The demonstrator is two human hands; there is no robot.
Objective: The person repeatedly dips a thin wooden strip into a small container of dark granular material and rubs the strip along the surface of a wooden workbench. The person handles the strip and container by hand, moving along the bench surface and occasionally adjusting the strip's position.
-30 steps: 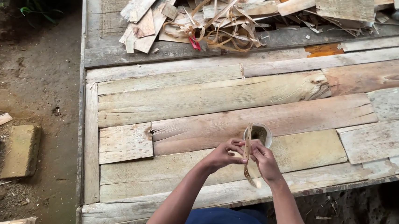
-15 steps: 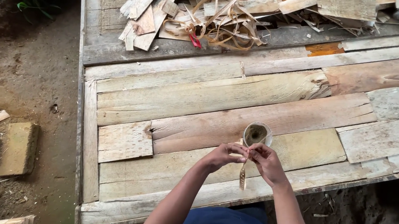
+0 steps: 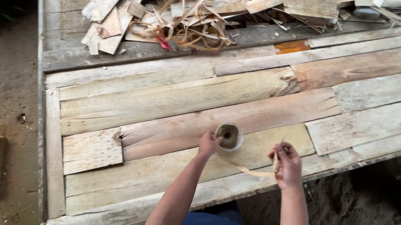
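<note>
Separating now: both hands were pinched together at the strip beside the small round cup [image 3: 229, 136] half a second back; they now sit well apart. Left hand [image 3: 207, 145] grips the cup rim, holding it on the plank workbench [image 3: 163, 100]. Right hand [image 3: 288, 163] pinches the thin bamboo strip [image 3: 257, 172], fingers curled, drawing it out to the right; the strip runs slack from the cup side. Both forearms extend forward, wrists low. Wood offcuts [image 3: 193, 18] lie piled at the far edge.
</note>
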